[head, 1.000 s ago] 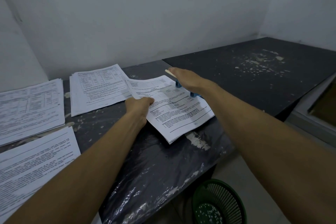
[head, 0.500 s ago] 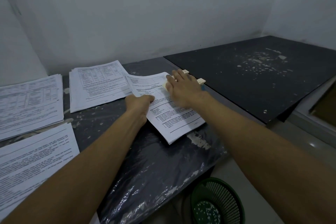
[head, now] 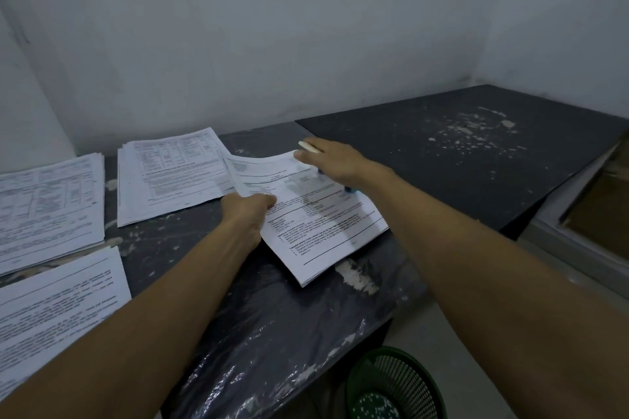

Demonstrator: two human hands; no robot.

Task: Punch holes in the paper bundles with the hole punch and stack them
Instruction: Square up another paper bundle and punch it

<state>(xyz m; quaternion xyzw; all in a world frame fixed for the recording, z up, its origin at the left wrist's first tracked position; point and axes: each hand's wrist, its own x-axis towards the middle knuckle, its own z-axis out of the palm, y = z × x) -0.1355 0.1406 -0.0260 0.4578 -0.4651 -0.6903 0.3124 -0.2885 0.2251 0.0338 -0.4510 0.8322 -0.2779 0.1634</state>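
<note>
A printed paper bundle (head: 316, 228) lies slanted on the dark table (head: 258, 309). My left hand (head: 248, 211) grips its left edge with curled fingers. The bundle's far right edge sits in the hole punch (head: 350, 189), of which a cream handle tip and a bit of blue base show. My right hand (head: 332, 160) lies flat on top of the punch and hides most of it. Another printed stack (head: 170, 177) lies just left of the bundle, partly under its corner.
Two more paper stacks lie at the far left (head: 44, 207) and front left (head: 51, 309). A second dark tabletop (head: 459, 153) with white flecks extends to the right. A green mesh basket (head: 391, 384) with paper dots stands on the floor below the table's edge.
My right hand went from the punch onto the sheet half a second ago and is back on the punch handle now. My left hand kept its grip on the bundle.
</note>
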